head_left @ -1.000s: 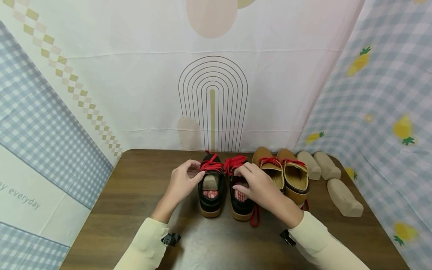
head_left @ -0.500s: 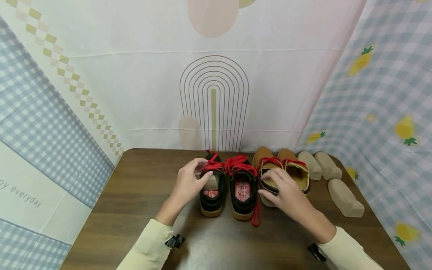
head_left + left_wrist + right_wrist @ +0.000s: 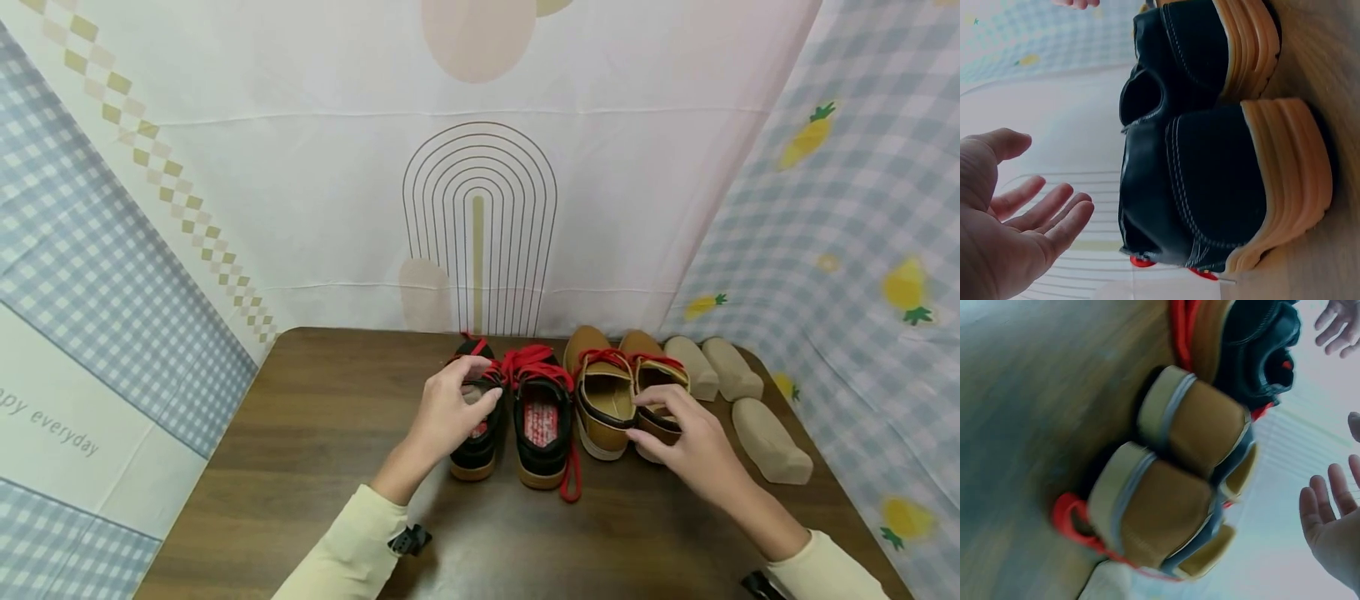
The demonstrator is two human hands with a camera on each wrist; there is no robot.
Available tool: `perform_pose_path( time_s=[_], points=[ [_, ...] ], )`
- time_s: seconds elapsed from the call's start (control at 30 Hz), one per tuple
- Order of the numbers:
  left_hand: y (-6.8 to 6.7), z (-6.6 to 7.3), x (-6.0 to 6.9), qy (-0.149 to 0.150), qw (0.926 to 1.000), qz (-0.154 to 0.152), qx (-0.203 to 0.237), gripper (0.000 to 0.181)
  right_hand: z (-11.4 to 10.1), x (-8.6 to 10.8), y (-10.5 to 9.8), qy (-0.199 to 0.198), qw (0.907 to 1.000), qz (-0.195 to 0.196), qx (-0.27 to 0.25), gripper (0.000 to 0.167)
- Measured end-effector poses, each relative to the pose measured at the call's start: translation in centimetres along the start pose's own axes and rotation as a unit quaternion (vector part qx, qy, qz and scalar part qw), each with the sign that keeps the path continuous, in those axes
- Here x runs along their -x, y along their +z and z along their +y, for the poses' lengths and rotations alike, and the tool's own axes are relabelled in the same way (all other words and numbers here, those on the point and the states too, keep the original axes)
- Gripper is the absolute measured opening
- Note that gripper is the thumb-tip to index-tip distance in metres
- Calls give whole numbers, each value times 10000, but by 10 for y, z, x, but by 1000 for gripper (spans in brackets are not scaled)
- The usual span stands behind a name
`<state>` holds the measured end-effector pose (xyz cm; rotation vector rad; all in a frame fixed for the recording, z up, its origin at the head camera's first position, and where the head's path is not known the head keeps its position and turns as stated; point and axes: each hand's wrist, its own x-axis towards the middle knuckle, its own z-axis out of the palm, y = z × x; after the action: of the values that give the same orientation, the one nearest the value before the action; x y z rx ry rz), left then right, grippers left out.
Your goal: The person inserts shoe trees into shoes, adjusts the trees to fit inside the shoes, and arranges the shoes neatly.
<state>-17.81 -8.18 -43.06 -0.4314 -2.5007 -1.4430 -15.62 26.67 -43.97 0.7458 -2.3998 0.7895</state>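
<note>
My left hand (image 3: 453, 408), its fingers relaxed and holding nothing, hovers above the left black shoe (image 3: 474, 461) and partly hides it. In the left wrist view the hand (image 3: 1016, 219) is apart from that shoe. A beige shoe insert (image 3: 472, 393) sits inside it. The right black shoe (image 3: 543, 467), with red laces and a red-patterned insole, stands beside it. My right hand (image 3: 686, 437), loosely spread and holding nothing, is over the right tan shoe (image 3: 651, 379), hiding part of it. The left tan shoe (image 3: 602, 433) stands next to it, its lining visible.
Three beige shoe inserts lie at the table's right: one insert (image 3: 693, 367) by the tan shoes, another insert (image 3: 731, 368) beside it, and a nearer insert (image 3: 772, 442). A red lace loop (image 3: 572, 483) trails on the wooden table (image 3: 330, 417). Fabric hangings (image 3: 337, 208) stand behind and at both sides.
My right hand has moved rightward from over the right black shoe, past the left tan shoe, to the right tan shoe. My left hand has shifted slightly right over the left black shoe.
</note>
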Motion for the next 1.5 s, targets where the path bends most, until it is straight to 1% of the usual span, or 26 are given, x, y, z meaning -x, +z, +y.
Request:
perform_pose_path(
  time_s=[0.13, 0.27, 0.4, 0.5, 0.63, 0.8, 0.9, 1.03, 1.1, 1.17, 1.3, 1.43, 1.5],
  points=[
    [8, 1, -1, 39, 9999, -58, 111, 37, 14, 9, -5, 143, 9998, -47, 147, 55],
    [16, 3, -4, -52, 9997, -186, 150, 40, 30, 18, -10, 197, 9995, 22, 249, 57],
    [24, 5, -9, -156, 9992, -363, 105, 44, 44, 26, -14, 337, 9993, 116, 91, 60],
    [29, 5, -12, -240, 9988, -426, -100, 45, 54, 32, -17, 428, 9989, 203, -16, 63],
    [36, 3, -15, -306, 9980, -432, -350, 43, 67, 38, -20, 439, 9985, 332, -28, 66],
    [44, 1, -18, -306, 9979, -380, -417, 44, 82, 47, -27, 645, 9967, 477, 112, 68],
    [49, -1, -19, -382, 9969, -347, -599, 44, 87, 52, -31, 830, 9951, 500, 188, 67],
    [54, -2, -22, -429, 9953, -339, -796, 43, 95, 59, -38, 966, 9935, 510, 336, 68],
    [57, -2, -23, -396, 9950, -326, -860, 42, 100, 63, -40, 1014, 9927, 507, 424, 70],
    [59, -2, -23, -297, 9941, -306, -993, 41, 105, 67, -42, 1083, 9917, 489, 489, 71],
    [64, -3, -24, -158, 9910, -332, -1291, 41, 117, 77, -44, 1425, 9871, 338, 643, 70],
    [68, -4, -25, -216, 9898, -427, -1346, 42, 128, 86, -47, 1784, 9814, 87, 698, 70],
    [69, -5, -25, -264, 9897, -447, -1333, 42, 133, 89, -48, 1874, 9800, 56, 671, 70]
  ],
)
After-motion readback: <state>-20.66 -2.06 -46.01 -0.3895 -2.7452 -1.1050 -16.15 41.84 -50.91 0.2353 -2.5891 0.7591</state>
